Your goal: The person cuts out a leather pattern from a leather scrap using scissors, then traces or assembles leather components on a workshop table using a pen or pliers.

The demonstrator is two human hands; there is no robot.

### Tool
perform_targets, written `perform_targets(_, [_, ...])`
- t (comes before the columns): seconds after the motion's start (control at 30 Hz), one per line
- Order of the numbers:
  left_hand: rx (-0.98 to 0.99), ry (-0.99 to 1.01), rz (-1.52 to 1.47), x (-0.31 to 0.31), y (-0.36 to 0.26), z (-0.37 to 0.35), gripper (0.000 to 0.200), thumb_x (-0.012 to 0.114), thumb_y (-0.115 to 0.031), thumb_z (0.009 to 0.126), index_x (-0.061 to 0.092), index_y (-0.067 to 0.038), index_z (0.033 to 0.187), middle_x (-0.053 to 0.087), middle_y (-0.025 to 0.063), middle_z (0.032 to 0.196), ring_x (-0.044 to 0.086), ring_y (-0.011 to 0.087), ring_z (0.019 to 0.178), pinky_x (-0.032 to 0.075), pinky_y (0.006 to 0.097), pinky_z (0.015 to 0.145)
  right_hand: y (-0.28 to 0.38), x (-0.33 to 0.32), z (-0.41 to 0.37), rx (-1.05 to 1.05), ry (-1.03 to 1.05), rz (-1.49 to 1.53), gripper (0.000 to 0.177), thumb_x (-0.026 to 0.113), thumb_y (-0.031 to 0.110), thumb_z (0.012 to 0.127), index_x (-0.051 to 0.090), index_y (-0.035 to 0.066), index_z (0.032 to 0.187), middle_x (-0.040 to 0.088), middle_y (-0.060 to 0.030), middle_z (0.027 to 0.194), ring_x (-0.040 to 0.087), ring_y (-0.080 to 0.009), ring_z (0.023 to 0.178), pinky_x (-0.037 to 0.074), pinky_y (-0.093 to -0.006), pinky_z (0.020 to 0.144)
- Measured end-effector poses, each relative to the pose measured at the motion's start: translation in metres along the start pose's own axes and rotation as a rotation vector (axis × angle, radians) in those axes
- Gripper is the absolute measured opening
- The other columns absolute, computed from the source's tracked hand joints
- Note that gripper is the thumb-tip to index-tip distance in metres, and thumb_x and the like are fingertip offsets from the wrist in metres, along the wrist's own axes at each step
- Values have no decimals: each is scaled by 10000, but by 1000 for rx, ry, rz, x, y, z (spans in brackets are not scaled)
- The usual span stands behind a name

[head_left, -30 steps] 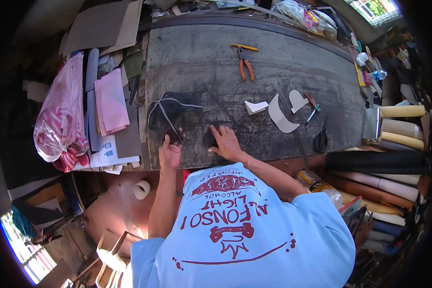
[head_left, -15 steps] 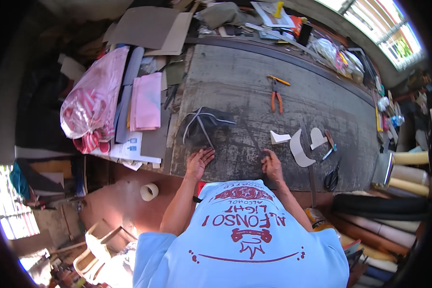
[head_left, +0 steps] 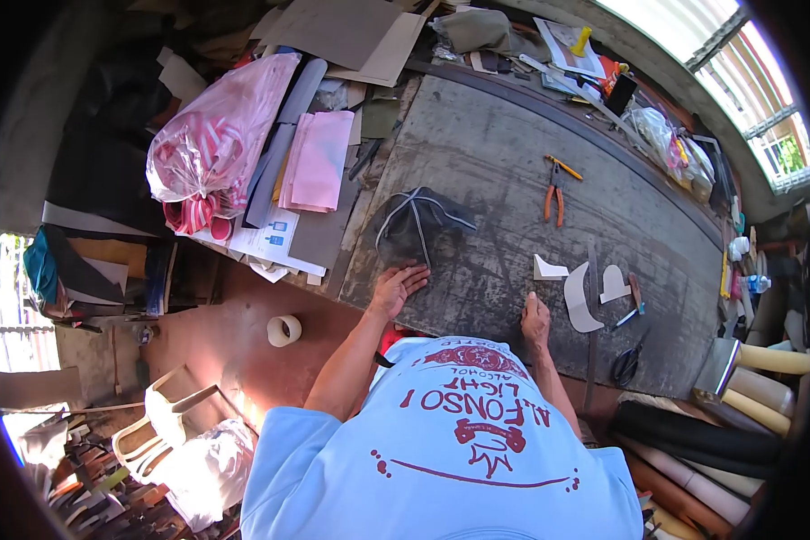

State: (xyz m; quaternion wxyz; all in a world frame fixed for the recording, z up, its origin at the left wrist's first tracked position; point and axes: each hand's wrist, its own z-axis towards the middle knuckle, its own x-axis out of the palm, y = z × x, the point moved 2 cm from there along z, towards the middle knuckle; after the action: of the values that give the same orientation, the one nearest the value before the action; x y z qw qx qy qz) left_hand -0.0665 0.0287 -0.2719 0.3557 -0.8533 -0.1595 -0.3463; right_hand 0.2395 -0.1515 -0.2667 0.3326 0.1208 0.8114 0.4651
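A black pouch-like piece with white piping lies on the dark worktable, near the left end of its front part. My left hand is by its lower edge, fingers stretched out with the tips touching or very close to it. Farther right, my right hand rests at the table's front with its fingers curled together; whether they hold anything is hidden. Beyond that hand lie white cut pattern pieces: a small angled one, a curved one and a rounded one.
Orange-handled pliers lie farther back on the worktable. Scissors, a small hammer and a metal ruler are at right. Pink cloth and a plastic bag crowd the left. Material rolls stand lower right.
The camera view has turned, so the table and its contents appear farther right. My right hand's fingers look more upright and closed. The black piece stays beside my left hand.
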Motion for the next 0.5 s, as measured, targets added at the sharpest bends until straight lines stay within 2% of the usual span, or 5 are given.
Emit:
perform_targets(0.2, [-7,61,44,-9,7,5,151,551,-22,923,632,28,1040,643,249,1149,597,390,1152,516,458,982,9,-3,-9,-162,-40,-287,418,405,341,1016,580,-5,860,613,-266,826,586,-460,829,434,-514,695])
perform_targets(0.23, [-8,44,92,-7,8,5,159,542,-22,928,622,27,1056,645,242,1150,598,384,1152,515,452,984,9,-4,-13,-108,-25,-127,400,408,347,1014,574,2,899,611,-279,847,586,-475,859,437,-530,706])
perform_targets(0.27, [18,18,138,-7,8,4,167,533,-22,932,613,26,1071,647,234,1151,600,378,1152,515,446,985,7,-2,-15,-131,-71,-201,333,421,296,1020,566,5,944,590,-225,777,602,-404,770,440,-478,680])
perform_targets(0.37, [34,22,200,-5,12,-2,197,508,-21,944,583,27,1120,656,217,1131,610,347,1144,519,422,978,11,-15,-33,-161,-113,-211,280,497,285,991,566,15,1009,617,-236,846,615,-425,841,464,-483,708])
perform_targets(0.5, [-160,-52,541,11,22,-16,197,517,-52,955,584,32,1120,680,170,1050,677,274,971,567,338,813,14,-51,-42,-178,-312,-181,271,574,276,951,570,25,1055,609,-222,943,617,-417,831,491,-478,727])
